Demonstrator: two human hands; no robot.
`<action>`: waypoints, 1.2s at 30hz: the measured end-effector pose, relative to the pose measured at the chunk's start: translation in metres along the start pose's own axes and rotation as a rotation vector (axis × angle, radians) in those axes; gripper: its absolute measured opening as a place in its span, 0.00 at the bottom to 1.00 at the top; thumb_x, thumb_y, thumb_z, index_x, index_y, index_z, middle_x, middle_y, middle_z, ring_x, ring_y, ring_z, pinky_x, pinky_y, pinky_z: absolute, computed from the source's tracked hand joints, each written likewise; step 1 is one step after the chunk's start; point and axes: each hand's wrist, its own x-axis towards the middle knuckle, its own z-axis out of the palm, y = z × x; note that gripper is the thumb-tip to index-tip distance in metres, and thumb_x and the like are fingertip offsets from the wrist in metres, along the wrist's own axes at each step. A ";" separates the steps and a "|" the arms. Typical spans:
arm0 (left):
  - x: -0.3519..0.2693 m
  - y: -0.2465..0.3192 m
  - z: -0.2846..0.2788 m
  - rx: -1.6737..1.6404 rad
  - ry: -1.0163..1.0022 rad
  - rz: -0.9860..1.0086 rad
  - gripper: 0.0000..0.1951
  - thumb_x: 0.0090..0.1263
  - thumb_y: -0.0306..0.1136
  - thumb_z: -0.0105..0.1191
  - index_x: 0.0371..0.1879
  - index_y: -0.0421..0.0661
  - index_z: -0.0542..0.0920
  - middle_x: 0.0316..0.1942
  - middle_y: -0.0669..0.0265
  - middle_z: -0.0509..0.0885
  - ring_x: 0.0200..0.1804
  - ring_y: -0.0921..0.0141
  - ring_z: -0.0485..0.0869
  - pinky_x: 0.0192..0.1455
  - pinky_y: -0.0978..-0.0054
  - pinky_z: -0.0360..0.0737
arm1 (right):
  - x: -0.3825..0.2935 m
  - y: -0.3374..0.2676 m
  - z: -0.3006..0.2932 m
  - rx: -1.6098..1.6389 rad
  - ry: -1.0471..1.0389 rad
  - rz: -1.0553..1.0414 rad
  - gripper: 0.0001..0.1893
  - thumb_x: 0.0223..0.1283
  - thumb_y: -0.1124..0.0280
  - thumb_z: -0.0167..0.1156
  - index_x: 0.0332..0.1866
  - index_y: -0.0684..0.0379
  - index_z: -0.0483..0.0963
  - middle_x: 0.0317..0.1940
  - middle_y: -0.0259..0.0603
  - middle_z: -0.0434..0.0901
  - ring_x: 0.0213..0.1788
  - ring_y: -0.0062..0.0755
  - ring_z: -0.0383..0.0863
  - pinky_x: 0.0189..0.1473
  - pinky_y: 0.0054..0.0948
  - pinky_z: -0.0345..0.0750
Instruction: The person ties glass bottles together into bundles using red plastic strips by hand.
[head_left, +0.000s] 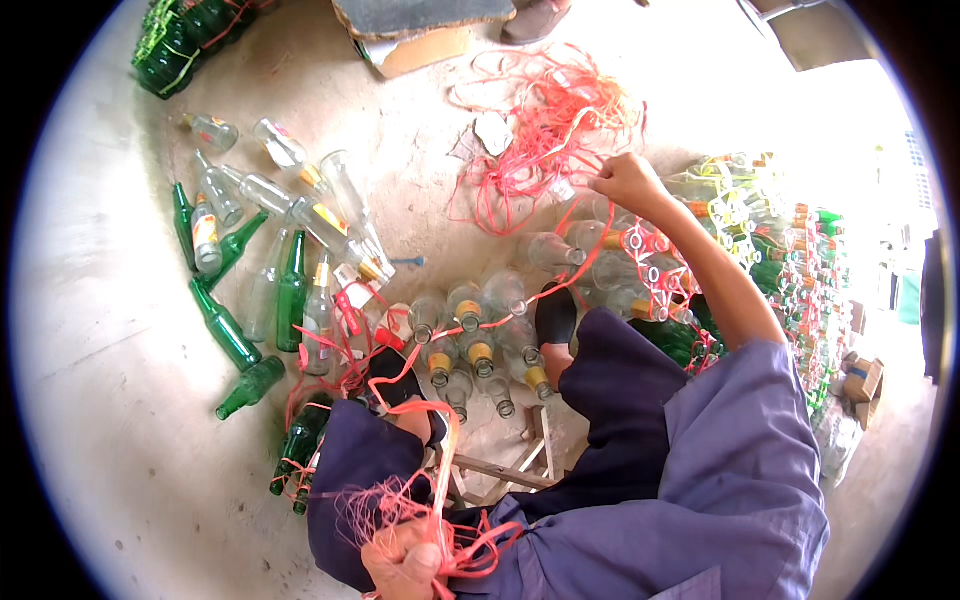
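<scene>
My left hand (403, 564) is closed around a bunch of red plastic twine (444, 465) at my lap, with frayed ends sticking out. From there a strand runs up and across a group of clear glass bottles (480, 346) standing between my feet, several with yellow labels at the neck. My right hand (631, 182) is a fist, raised at the right end of my outstretched arm. The red strand rises to this fist, and a little of it shows below the fingers. Beyond the fist lies a tangled heap of red twine (551, 127) on the floor.
Loose clear bottles (264, 196) and green bottles (227, 324) lie on the floor at left. Tied bottle bundles (750, 217) crowd the right side; another green bundle (176, 52) sits far left. A small wooden frame (517, 469) is below me. A blue stick (409, 261) lies mid-floor.
</scene>
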 end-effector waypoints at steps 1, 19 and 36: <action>-0.004 -0.003 -0.001 -0.024 0.016 -0.019 0.19 0.68 0.43 0.57 0.22 0.40 0.74 0.20 0.66 0.74 0.22 0.77 0.69 0.24 0.80 0.64 | -0.016 -0.009 -0.017 0.177 0.025 0.077 0.15 0.51 0.61 0.65 0.30 0.66 0.82 0.23 0.47 0.82 0.27 0.39 0.82 0.32 0.35 0.77; 0.004 -0.020 0.015 -0.550 -0.205 0.199 0.11 0.71 0.33 0.56 0.28 0.40 0.75 0.22 0.66 0.75 0.21 0.79 0.70 0.21 0.83 0.68 | -0.197 -0.024 -0.269 1.356 0.726 -0.317 0.21 0.66 0.75 0.56 0.62 0.70 0.69 0.41 0.42 0.81 0.25 0.11 0.69 0.25 0.11 0.64; -0.041 -0.031 0.044 -0.219 -0.317 0.063 0.07 0.70 0.33 0.56 0.38 0.42 0.77 0.28 0.66 0.82 0.20 0.82 0.74 0.19 0.89 0.67 | -0.385 -0.232 -0.073 0.735 0.110 -0.708 0.09 0.56 0.76 0.60 0.42 0.62 0.72 0.28 0.50 0.81 0.31 0.50 0.84 0.33 0.39 0.80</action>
